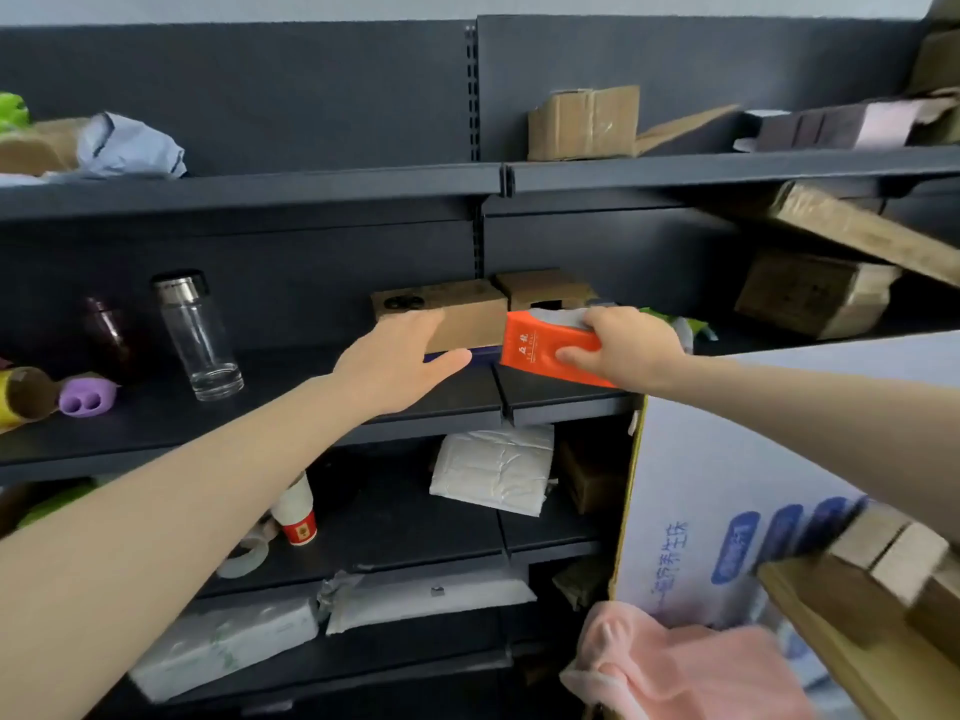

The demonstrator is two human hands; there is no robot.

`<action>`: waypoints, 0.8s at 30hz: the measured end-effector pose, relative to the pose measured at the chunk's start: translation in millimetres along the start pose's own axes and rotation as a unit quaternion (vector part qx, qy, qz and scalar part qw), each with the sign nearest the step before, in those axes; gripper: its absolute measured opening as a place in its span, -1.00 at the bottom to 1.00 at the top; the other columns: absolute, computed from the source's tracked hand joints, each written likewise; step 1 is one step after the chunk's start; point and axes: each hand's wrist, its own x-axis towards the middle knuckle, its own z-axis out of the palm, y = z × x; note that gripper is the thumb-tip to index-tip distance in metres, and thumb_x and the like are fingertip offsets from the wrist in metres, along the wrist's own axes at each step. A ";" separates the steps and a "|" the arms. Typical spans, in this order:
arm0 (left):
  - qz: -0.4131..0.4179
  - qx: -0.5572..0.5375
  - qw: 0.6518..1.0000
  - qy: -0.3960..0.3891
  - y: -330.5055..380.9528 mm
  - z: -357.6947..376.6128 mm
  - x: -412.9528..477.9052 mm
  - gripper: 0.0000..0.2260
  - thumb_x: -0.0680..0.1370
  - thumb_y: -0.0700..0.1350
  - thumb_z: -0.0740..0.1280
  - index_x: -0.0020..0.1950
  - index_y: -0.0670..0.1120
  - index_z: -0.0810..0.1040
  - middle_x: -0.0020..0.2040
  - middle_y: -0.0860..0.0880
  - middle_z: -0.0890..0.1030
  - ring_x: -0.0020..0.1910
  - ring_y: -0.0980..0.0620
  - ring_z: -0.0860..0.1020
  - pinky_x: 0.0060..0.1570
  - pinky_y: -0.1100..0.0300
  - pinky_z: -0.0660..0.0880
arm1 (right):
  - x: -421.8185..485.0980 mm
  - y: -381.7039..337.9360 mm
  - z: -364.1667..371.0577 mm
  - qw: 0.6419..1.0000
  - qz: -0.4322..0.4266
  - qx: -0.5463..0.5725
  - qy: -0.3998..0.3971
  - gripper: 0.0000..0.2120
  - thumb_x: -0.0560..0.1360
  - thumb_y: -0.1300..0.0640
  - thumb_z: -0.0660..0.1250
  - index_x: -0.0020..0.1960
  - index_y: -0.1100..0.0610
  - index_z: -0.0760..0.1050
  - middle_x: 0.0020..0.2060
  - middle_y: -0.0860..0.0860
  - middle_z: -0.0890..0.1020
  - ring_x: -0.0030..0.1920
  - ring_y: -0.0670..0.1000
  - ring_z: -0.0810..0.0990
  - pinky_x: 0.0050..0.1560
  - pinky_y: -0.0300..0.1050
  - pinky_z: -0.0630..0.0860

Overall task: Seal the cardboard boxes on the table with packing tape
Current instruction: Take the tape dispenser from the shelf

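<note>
Fetch stage, I judge; nothing sealed. Left hand (400, 363) spread, empty, at small cardboard box (467, 314) on middle shelf (311, 397); right hand (623, 350) grips orange tissue pack (540, 345) beside it. Next, probably: grasp box, fetch tape roll (244, 556) below.

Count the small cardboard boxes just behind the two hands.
2. The near box is by the left hand; the far box is right of it, behind the orange pack that the right hand holds. More may be hidden.

The left forearm (208, 491) hides part of the tape roll (245, 558), and the blurred cardboard (883, 589) is cut off at the right edge.
</note>
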 end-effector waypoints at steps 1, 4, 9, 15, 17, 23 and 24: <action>0.008 0.003 1.000 -0.004 7.9 2.6 -0.3 -0.38 0.56 0.28 0.15 0.52 -0.01 0.19 0.49 0.00 0.30 0.43 -0.02 0.31 0.30 -0.02 0.37 | -9.2 7.3 -5.9 1.000 0.007 -0.005 0.002 -0.56 0.47 -0.31 0.24 0.11 0.03 0.50 -0.08 -0.03 0.59 -0.18 -0.01 0.49 -0.24 -0.12 0.40; 0.037 0.004 0.999 -0.008 32.1 10.1 2.1 -0.34 0.55 0.30 0.13 0.55 -0.01 0.14 0.54 0.01 0.22 0.49 0.00 0.23 0.38 0.00 0.27 | -38.0 28.7 -25.7 0.999 0.029 -0.016 0.004 -0.55 0.46 -0.30 0.25 0.10 0.05 0.51 -0.06 -0.02 0.61 -0.18 -0.01 0.51 -0.26 -0.14 0.40; 0.107 -0.009 0.994 -0.003 79.6 15.2 13.7 -0.34 0.55 0.30 0.12 0.54 -0.02 0.16 0.53 0.01 0.23 0.49 0.00 0.22 0.39 0.02 0.24 | -84.9 63.9 -64.3 0.994 0.083 -0.061 0.019 -0.53 0.46 -0.31 0.25 0.11 0.05 0.51 -0.06 -0.04 0.60 -0.17 -0.02 0.50 -0.24 -0.14 0.37; 0.186 -0.051 0.981 -0.011 139.7 22.5 28.9 -0.36 0.55 0.28 0.15 0.53 -0.05 0.19 0.51 -0.01 0.27 0.47 -0.01 0.25 0.39 0.03 0.27 | -145.6 97.2 -105.6 0.985 0.163 -0.049 0.019 -0.48 0.48 -0.31 0.25 0.22 0.06 0.49 0.04 -0.01 0.64 -0.06 0.00 0.61 -0.04 -0.05 0.60; 0.218 -0.059 0.974 -0.011 162.3 28.5 27.2 -0.41 0.57 0.24 0.17 0.49 -0.07 0.26 0.46 -0.04 0.36 0.41 -0.03 0.34 0.30 0.06 0.32 | -169.1 105.2 -116.8 0.980 0.191 -0.046 0.023 -0.46 0.48 -0.30 0.26 0.27 0.06 0.47 0.09 -0.01 0.63 -0.01 0.00 0.61 0.02 -0.07 0.58; 0.287 -0.098 0.952 -0.048 228.8 40.3 21.3 -0.39 0.56 0.23 0.19 0.52 -0.06 0.22 0.45 -0.02 0.37 0.42 -0.02 0.33 0.34 -0.02 0.34 | -246.1 124.9 -154.9 0.961 0.257 -0.079 0.066 -0.46 0.48 -0.30 0.28 0.28 0.05 0.48 0.07 0.00 0.64 -0.07 -0.05 0.54 -0.13 -0.17 0.41; 0.299 -0.104 0.947 -0.052 240.2 42.2 19.0 -0.38 0.56 0.23 0.19 0.53 -0.06 0.20 0.46 -0.02 0.36 0.42 -0.02 0.32 0.35 -0.02 0.33 | -259.3 128.2 -161.9 0.957 0.269 -0.084 0.070 -0.47 0.48 -0.30 0.27 0.26 0.06 0.49 0.06 0.00 0.64 -0.09 -0.05 0.53 -0.14 -0.17 0.41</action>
